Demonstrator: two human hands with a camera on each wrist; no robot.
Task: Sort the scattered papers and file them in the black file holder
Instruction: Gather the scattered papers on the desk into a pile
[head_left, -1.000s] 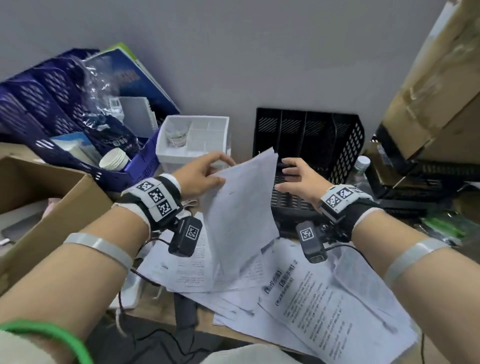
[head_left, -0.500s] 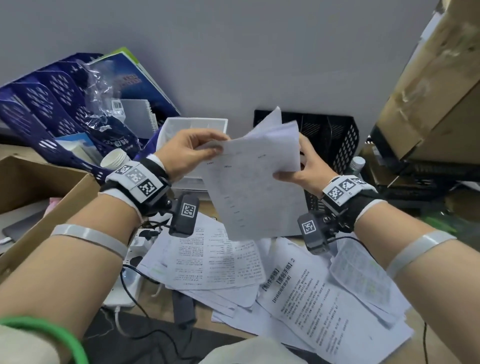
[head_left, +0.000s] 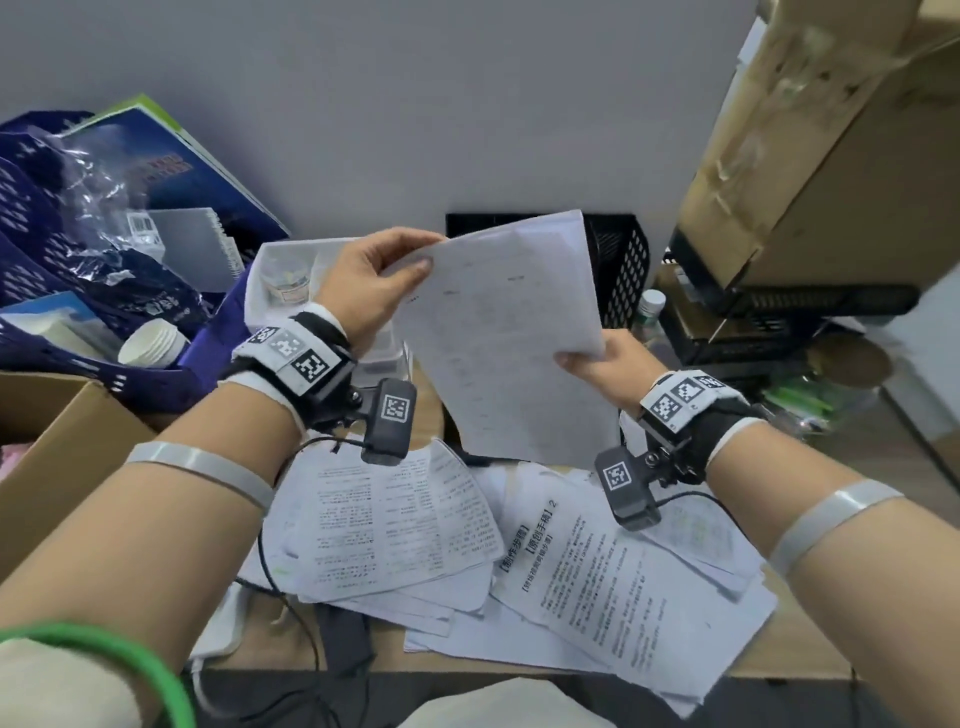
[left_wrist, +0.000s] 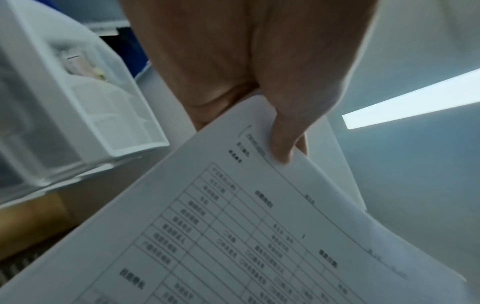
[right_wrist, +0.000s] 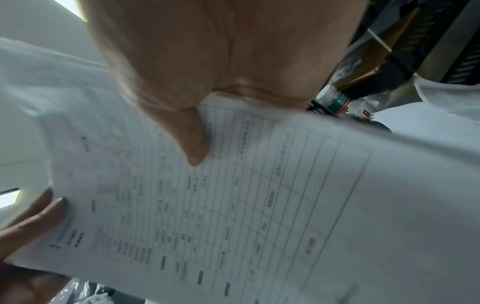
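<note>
The cardboard box (head_left: 810, 130) at 2 o'clock is the largest item and leans over black trays. A second carton (head_left: 62, 457) sits at 9 o'clock, with a dark blue basket (head_left: 47, 249) of clutter behind it at 10 o'clock.

The scattered papers (head_left: 597, 571) cover the desk (head_left: 800, 644) from 5 to 7 o'clock in an overlapping layer, printed side up.

The black file holder (head_left: 626, 270) stands at 12 o'clock against the wall. Most of it is hidden behind the raised sheets, which are lifted clear of the desk. A white divided tray (head_left: 270, 291) stands just beside it at 11 o'clock.

The held sheets (head_left: 509, 332) are at centre, tilted, with the top edge toward 12 o'clock. The wrist views show at least two sheets bearing printed tables; the exact count cannot be told.

Both forearms reach forward from 7 and 4 o'clock, each with a marker-tagged wrist band and a camera.

The left hand (head_left: 374, 280) is raised at 11 o'clock and pinches the upper left corner of the sheets: thumb on the near face, fingers curled behind.

The right hand (head_left: 597, 364) is lower, at 3 o'clock of the sheets. It clamps the right edge, thumb pressed on the near face and fingers behind.

A bottle (head_left: 649, 312) with a white cap stands at 1 o'clock, just beside the holder.
</note>
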